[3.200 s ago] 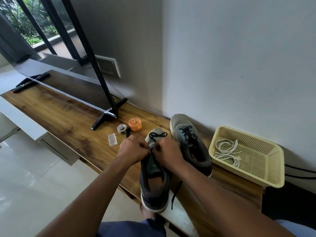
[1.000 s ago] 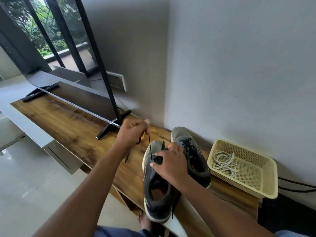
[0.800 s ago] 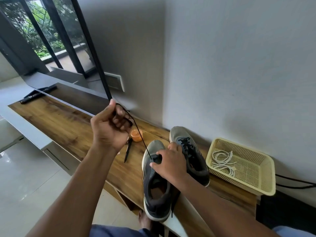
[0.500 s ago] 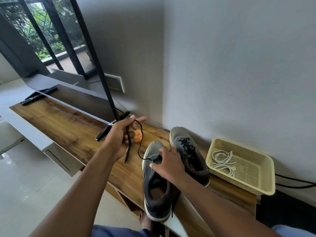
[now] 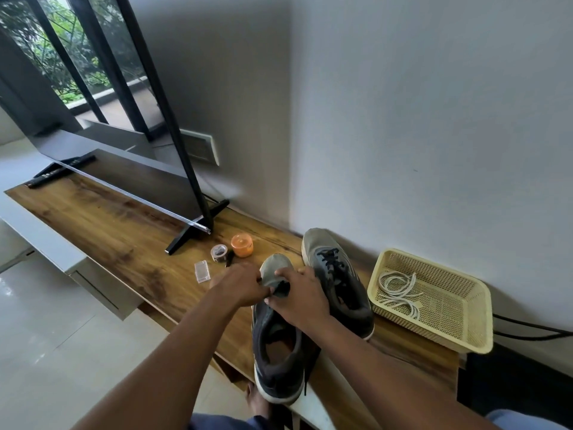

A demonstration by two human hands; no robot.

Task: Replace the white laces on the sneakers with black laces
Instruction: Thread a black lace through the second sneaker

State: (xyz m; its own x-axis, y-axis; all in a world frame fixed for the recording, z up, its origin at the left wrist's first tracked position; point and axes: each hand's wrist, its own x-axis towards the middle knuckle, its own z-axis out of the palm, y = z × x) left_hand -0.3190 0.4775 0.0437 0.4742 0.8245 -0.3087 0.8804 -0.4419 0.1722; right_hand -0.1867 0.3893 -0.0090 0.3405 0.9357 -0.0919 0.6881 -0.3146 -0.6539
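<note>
Two sneakers stood on the wooden console point(image 5: 102, 225) in the head view. The near sneaker point(image 5: 279, 342) lay at 6 o'clock of frame centre, heel overhanging the console edge. The far sneaker point(image 5: 336, 280), just beside it at its 2 o'clock, was already laced in black.

The left hand point(image 5: 240, 288) and right hand point(image 5: 300, 297) met at the near sneaker's lowest eyelets, fingers curled and pinching the black lace point(image 5: 280, 288). One lace tail hung down past the heel.

Risk: uneven lace ends if the pull favoured one side, or the overhanging sneaker tipping off the edge under a hard pull.

Appearance: grey upper, pale worn toe, eyelets mostly unlaced. The white laces point(image 5: 398, 293) lay coiled in the yellow basket point(image 5: 459, 333), at 3 o'clock.
</note>
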